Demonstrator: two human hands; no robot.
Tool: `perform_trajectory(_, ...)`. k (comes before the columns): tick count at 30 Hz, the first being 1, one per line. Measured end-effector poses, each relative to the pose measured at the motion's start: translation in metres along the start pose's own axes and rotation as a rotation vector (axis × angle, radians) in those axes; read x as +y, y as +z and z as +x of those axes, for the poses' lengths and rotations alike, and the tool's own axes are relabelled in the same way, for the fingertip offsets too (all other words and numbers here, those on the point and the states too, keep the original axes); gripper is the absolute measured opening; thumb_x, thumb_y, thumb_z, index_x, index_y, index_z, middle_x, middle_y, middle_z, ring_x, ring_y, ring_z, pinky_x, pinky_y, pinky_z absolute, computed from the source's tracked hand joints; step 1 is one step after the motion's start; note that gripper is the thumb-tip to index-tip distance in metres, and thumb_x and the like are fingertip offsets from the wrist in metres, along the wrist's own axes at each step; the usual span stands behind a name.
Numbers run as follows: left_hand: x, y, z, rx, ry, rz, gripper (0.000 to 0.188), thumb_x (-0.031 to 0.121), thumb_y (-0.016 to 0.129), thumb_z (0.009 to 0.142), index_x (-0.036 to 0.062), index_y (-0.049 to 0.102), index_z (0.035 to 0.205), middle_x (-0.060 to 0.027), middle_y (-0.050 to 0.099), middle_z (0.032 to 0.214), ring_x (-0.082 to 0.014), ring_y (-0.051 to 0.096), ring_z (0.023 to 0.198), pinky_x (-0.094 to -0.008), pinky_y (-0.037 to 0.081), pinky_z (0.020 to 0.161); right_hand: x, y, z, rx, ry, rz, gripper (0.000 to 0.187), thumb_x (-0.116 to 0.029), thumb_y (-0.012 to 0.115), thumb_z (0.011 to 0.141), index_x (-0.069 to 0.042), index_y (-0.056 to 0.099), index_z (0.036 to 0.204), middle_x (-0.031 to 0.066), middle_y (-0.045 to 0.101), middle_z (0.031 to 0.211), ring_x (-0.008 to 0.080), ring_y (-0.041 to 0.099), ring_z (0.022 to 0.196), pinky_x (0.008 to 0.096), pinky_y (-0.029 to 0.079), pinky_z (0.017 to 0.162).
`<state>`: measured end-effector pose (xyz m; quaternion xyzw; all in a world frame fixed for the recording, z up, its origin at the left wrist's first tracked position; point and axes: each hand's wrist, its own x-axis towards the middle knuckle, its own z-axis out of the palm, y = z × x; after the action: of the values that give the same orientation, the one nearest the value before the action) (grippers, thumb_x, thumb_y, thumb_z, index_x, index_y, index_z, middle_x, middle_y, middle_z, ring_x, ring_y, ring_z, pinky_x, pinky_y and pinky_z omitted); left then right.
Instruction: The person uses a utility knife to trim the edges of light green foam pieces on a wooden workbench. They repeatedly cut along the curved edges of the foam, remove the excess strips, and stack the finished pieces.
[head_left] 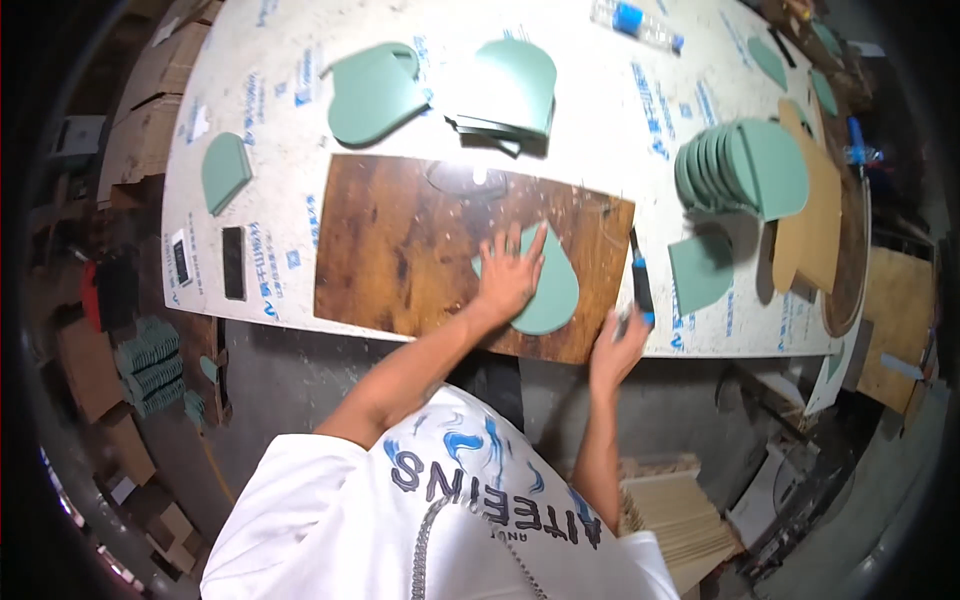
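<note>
My left hand (508, 275) lies flat with fingers spread on a pale green rounded panel (551, 295), pressing it against a dark brown wooden board (400, 245). The panel has a curved lower end and lies near the board's right side. Just past the board's right edge, my right hand (619, 348) has its fingers curled together around something small and greyish, too unclear to name. Beside its fingertips is a slim black-and-blue tool (642, 285), which looks like a utility knife; whether the fingers touch it I cannot tell.
The white table (590, 120) carries several more green panels: a leaning row (745, 170) at right, a single one (701, 272), two groups (375, 95) (515, 90) behind the board, another (226, 172) at left. A water bottle (640, 25), tan sheet (812, 210) and dark phone-like slab (233, 263) also lie there.
</note>
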<state>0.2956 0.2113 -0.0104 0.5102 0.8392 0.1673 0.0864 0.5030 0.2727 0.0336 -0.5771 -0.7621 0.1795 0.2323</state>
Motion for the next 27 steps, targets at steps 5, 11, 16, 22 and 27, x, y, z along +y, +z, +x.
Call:
perform_trajectory(5,0.017,-0.050,-0.049,-0.670,-0.121,-0.199,0.059,0.018,0.067,0.083,-0.0082,0.047,0.132,-0.0298,0.049,0.132,-0.0419,0.045,0.127,-0.0543,0.047,0.094,0.010,0.026,-0.107,-0.126,0.598,0.415,0.059,-0.021,0.076,0.090,0.005,0.051,0.137,0.0227,0.067,0.116,0.0249,0.068,0.102,0.0347,0.057,0.081)
perform_trajectory(11,0.008,-0.031,-0.040,-0.294,0.197,-0.205,0.068,0.032,0.075,0.081,-0.0030,0.051,0.133,-0.0255,0.050,0.132,-0.0429,0.046,0.126,-0.0538,0.042,0.100,-0.009,0.020,-0.108,-0.212,1.111,0.663,0.046,-0.015,0.069,0.095,0.002,0.048,0.133,0.0176,0.064,0.116,0.0281,0.067,0.094,0.0400,0.060,0.070)
perform_trajectory(16,0.019,-0.020,-0.051,-0.522,0.001,-0.312,0.054,0.038,0.073,0.083,-0.0032,0.063,0.118,-0.0281,0.061,0.113,-0.0459,0.058,0.109,-0.0543,0.050,0.088,-0.011,-0.004,-0.107,-0.228,0.949,0.759,0.030,-0.013,0.059,0.102,0.005,0.055,0.126,0.0150,0.066,0.109,0.0243,0.066,0.095,0.0387,0.057,0.074)
perform_trajectory(22,-0.034,-0.085,-0.005,-0.639,-0.590,-1.414,0.032,0.030,0.063,0.100,0.0001,0.074,0.102,-0.0051,0.072,0.089,-0.0139,0.064,0.078,-0.0296,0.051,0.070,-0.052,-0.001,-0.012,-0.359,0.616,1.065,0.030,-0.018,0.054,0.105,0.007,0.057,0.122,0.0141,0.066,0.113,0.0175,0.061,0.101,0.0323,0.047,0.088)
perform_trajectory(27,-0.069,-0.151,0.031,-0.234,-0.733,-1.836,0.039,0.026,0.053,0.105,-0.0056,0.059,0.127,-0.0138,0.068,0.112,-0.0200,0.066,0.097,-0.0364,0.057,0.084,-0.147,0.052,0.082,-0.471,0.309,0.972,0.037,-0.018,0.060,0.101,0.010,0.057,0.125,0.0149,0.068,0.110,0.0186,0.063,0.098,0.0314,0.050,0.084)
